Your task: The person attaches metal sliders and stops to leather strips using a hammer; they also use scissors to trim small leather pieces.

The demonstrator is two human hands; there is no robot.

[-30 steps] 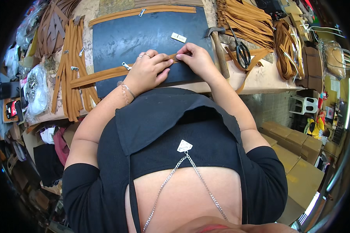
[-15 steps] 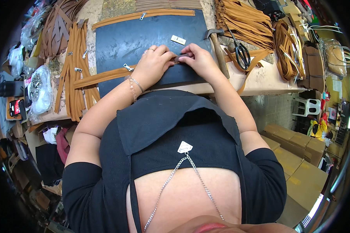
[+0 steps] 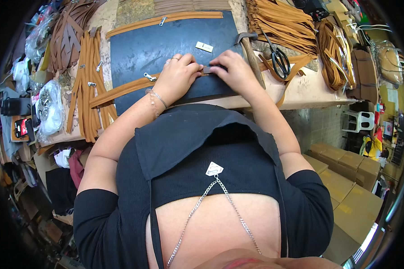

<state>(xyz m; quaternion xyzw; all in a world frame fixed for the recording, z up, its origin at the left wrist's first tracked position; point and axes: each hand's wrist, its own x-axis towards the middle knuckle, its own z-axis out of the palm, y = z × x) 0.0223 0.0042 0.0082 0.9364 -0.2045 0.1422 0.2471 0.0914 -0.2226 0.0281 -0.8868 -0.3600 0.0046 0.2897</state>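
Observation:
A tan zipper strip (image 3: 125,90) with a silver slider (image 3: 149,77) lies across the near part of a black board (image 3: 139,49). My left hand (image 3: 180,75) rests on it, thumb and fingers closed on the strip near its right end. My right hand (image 3: 232,71) pinches a small brown piece (image 3: 207,70) at that end, just by my left fingertips; my fingers partly hide it. A second tan zipper (image 3: 193,16) with a slider lies along the board's far edge. Beyond my hands is a small pale rectangular tag (image 3: 204,46).
A hammer (image 3: 253,62) and black-handled scissors (image 3: 280,65) lie right of the board. Tan strips (image 3: 280,24) are bundled at the far right, with more zippers (image 3: 87,80) at left. Brown strips (image 3: 72,38) pile up at far left. Cardboard boxes (image 3: 354,210) stand below the table at right.
My right fingers have shifted slightly right, so more of the small brown piece shows between the hands. My left hand stays nearly in place. The view has shifted a little.

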